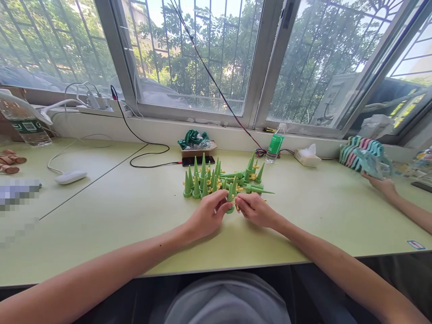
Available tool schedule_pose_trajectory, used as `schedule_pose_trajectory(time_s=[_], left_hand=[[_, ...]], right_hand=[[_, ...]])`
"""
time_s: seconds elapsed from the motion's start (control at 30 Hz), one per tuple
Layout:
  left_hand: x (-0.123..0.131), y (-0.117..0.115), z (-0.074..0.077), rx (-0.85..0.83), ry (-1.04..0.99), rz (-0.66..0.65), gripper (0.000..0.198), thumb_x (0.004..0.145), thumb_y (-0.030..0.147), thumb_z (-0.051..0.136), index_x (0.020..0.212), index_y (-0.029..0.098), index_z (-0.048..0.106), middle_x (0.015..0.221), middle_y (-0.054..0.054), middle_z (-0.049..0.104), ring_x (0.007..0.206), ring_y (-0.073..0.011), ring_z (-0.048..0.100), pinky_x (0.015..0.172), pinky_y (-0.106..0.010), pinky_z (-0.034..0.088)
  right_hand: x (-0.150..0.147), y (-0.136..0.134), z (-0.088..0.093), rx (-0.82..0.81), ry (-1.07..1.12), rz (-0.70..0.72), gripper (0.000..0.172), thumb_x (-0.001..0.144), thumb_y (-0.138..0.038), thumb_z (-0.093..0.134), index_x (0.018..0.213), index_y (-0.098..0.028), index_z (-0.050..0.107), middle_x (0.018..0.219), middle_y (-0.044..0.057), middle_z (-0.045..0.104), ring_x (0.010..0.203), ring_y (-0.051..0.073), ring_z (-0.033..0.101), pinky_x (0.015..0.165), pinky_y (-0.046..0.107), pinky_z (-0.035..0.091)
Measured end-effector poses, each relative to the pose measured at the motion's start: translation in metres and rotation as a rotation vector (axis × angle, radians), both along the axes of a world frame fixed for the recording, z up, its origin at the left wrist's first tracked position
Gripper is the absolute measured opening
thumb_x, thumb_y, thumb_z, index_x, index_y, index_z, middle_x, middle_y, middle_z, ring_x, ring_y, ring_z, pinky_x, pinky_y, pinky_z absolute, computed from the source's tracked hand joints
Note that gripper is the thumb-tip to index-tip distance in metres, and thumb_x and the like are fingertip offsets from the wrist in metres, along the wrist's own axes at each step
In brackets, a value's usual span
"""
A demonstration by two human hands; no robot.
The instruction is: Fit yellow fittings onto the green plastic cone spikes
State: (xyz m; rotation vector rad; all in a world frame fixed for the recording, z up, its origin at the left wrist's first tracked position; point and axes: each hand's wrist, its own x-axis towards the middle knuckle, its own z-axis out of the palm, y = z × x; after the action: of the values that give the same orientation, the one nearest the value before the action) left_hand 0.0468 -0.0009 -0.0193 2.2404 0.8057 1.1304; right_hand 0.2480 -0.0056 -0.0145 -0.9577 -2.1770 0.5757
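Near the middle of the table, my left hand (209,212) grips a green cone (230,198) that stands upright between its thumb and fingers. Just right of that cone, my right hand (255,209) is closed, its fingertips pinched on a small yellow-orange piece (237,206). Behind both hands is a cluster of several green cones (203,170) with small yellow parts at their sides. Those on the left stand upright. Some on the right lie on their sides, one green cone (259,189) pointing right.
Behind the cones lie a black phone (198,161) with a cable and an open box (197,145) holding green plastic. A water bottle (276,144) and tissue pack (308,156) stand further right. Another person's hand (381,185) touches colourful hangers (362,155) at the right.
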Motion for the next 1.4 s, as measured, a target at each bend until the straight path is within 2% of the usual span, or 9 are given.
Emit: schedule_pose_trajectory(time_s=[0.1, 0.2, 0.27, 0.33, 0.47, 0.73, 1.0, 1.27, 1.4], left_hand=[[-0.001, -0.001, 0.002, 0.142, 0.025, -0.010, 0.026, 0.097, 0.021, 0.047, 0.073, 0.019, 0.036, 0.069, 0.002, 0.043, 0.064, -0.0115, 0.037, 0.058, -0.024, 0.031], [0.000, -0.001, 0.002, 0.159, 0.029, -0.011, 0.025, 0.097, 0.021, 0.046, 0.073, 0.019, 0.038, 0.069, 0.002, 0.043, 0.064, -0.0117, 0.038, 0.058, -0.025, 0.032], [0.002, -0.002, 0.002, 0.070, 0.011, 0.012, 0.026, 0.096, 0.024, 0.048, 0.073, 0.019, 0.037, 0.067, 0.002, 0.045, 0.060, -0.0110, 0.039, 0.057, -0.025, 0.033], [0.004, -0.002, 0.002, -0.099, -0.047, 0.011, 0.028, 0.096, 0.029, 0.049, 0.073, 0.020, 0.036, 0.065, 0.004, 0.046, 0.055, -0.0100, 0.043, 0.053, -0.024, 0.035], [0.007, -0.005, 0.006, -0.434, -0.210, -0.089, 0.036, 0.095, 0.045, 0.052, 0.075, 0.021, 0.034, 0.061, 0.006, 0.044, 0.047, -0.0092, 0.050, 0.045, -0.023, 0.038], [0.005, -0.006, 0.012, -0.646, -0.303, -0.245, 0.041, 0.092, 0.052, 0.058, 0.077, 0.019, 0.039, 0.067, 0.007, 0.041, 0.047, -0.0072, 0.052, 0.045, -0.022, 0.037], [0.004, -0.006, 0.010, -0.577, -0.258, -0.215, 0.045, 0.091, 0.053, 0.058, 0.074, 0.020, 0.033, 0.064, 0.009, 0.034, 0.042, -0.0062, 0.051, 0.039, -0.021, 0.034], [0.004, -0.007, 0.004, -0.462, -0.254, -0.194, 0.041, 0.093, 0.046, 0.058, 0.073, 0.020, 0.035, 0.061, 0.008, 0.038, 0.045, -0.0066, 0.051, 0.041, -0.019, 0.037], [0.004, -0.009, 0.002, -0.329, -0.190, -0.164, 0.035, 0.095, 0.039, 0.056, 0.072, 0.019, 0.038, 0.062, 0.005, 0.044, 0.050, -0.0081, 0.052, 0.048, -0.020, 0.041]], right_hand=[[-0.002, -0.001, 0.000, -0.117, 0.054, 0.003, 0.045, 0.104, -0.042, 0.034, 0.066, -0.020, 0.042, 0.052, -0.005, 0.041, 0.047, 0.010, 0.038, 0.054, 0.025, 0.033], [-0.003, 0.000, -0.003, -0.198, 0.113, 0.020, 0.047, 0.104, -0.048, 0.034, 0.065, -0.021, 0.040, 0.051, -0.006, 0.038, 0.046, 0.009, 0.035, 0.052, 0.025, 0.032], [-0.005, 0.001, -0.004, -0.223, 0.154, 0.021, 0.048, 0.103, -0.050, 0.034, 0.066, -0.021, 0.039, 0.051, -0.007, 0.038, 0.045, 0.009, 0.033, 0.051, 0.025, 0.032], [-0.006, 0.001, -0.004, -0.211, 0.177, 0.001, 0.049, 0.103, -0.052, 0.033, 0.066, -0.021, 0.038, 0.052, -0.006, 0.038, 0.046, 0.009, 0.033, 0.050, 0.025, 0.031], [-0.004, 0.000, 0.000, -0.098, 0.122, -0.027, 0.050, 0.104, -0.053, 0.028, 0.067, -0.021, 0.038, 0.056, -0.005, 0.042, 0.049, 0.010, 0.035, 0.053, 0.026, 0.030], [0.003, -0.001, 0.004, 0.085, 0.022, 0.084, 0.047, 0.104, -0.055, 0.028, 0.071, -0.022, 0.032, 0.060, -0.006, 0.033, 0.053, 0.011, 0.031, 0.054, 0.026, 0.026], [0.001, 0.000, -0.003, 0.137, 0.016, 0.082, 0.047, 0.105, -0.052, 0.028, 0.068, -0.022, 0.029, 0.059, -0.006, 0.027, 0.051, 0.010, 0.026, 0.053, 0.027, 0.023], [-0.003, -0.003, -0.003, 0.053, 0.021, 0.009, 0.053, 0.105, -0.052, 0.025, 0.062, -0.021, 0.031, 0.053, -0.005, 0.031, 0.050, 0.010, 0.028, 0.053, 0.028, 0.024], [-0.006, -0.003, -0.002, 0.007, 0.048, -0.046, 0.058, 0.104, -0.054, 0.025, 0.056, -0.021, 0.028, 0.047, -0.005, 0.028, 0.047, 0.010, 0.025, 0.051, 0.029, 0.021]])
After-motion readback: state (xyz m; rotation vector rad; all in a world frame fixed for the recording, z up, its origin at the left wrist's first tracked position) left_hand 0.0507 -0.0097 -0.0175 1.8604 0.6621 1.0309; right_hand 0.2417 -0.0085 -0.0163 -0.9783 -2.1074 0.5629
